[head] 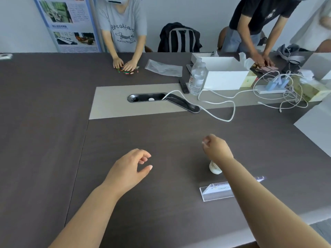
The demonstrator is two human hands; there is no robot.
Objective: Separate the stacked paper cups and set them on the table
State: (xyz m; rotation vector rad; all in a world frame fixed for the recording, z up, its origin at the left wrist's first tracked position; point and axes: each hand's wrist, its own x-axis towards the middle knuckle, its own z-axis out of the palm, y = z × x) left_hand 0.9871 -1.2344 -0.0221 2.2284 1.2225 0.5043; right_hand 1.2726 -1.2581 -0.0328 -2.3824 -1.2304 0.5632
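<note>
A white paper cup (214, 168) with a faint print shows on the dark table (161, 203), mostly hidden under my right forearm. Only its lower end is visible, so I cannot tell whether it is one cup or a stack. My right hand (215, 148) hovers just beyond the cup, fingers loosely curled and holding nothing. My left hand (131, 167) hangs over the table to the left, about a forearm's width from the cup, its fingers and thumb apart and empty.
A clear acrylic name stand (215, 191) lies just in front of the cup. Farther back are a cable port (146, 97), a white cable (217, 106), a water bottle (197, 76) and a white box (224, 74). Two people work at the far edge.
</note>
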